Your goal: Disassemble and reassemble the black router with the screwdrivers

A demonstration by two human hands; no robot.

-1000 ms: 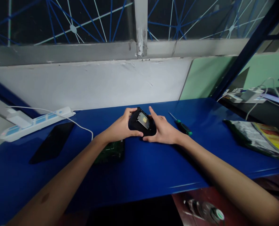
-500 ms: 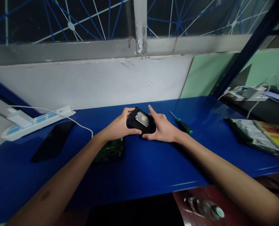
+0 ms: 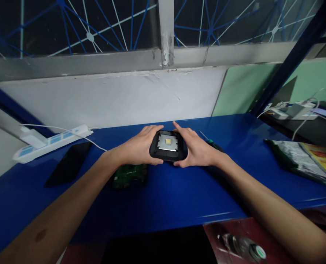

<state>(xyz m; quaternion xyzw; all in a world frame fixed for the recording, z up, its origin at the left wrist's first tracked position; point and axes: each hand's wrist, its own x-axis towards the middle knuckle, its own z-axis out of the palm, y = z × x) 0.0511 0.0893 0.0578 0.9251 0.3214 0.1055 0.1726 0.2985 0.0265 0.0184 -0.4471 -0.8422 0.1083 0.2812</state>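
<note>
Between both hands is a black plastic housing with a silver metal plate inside and a small yellowish square at the plate's middle. My left hand grips the housing's left side, thumb along the near edge. Wrapped round its right side is my right hand, with the index finger raised at the far corner. A green circuit board lies on the table below my left wrist, partly covered by it. Just beyond my right hand rests a screwdriver with a green and black handle, its near end partly hidden.
On the left of the blue table are a white power strip with a cable and a dark phone-like slab. A shiny packet lies at the right. A plastic bottle is below the table edge.
The black housing has turned from a slant to nearly level, its plate facing me more squarely. Both hands have kept their hold and shifted slightly right; the view has moved a little too.
</note>
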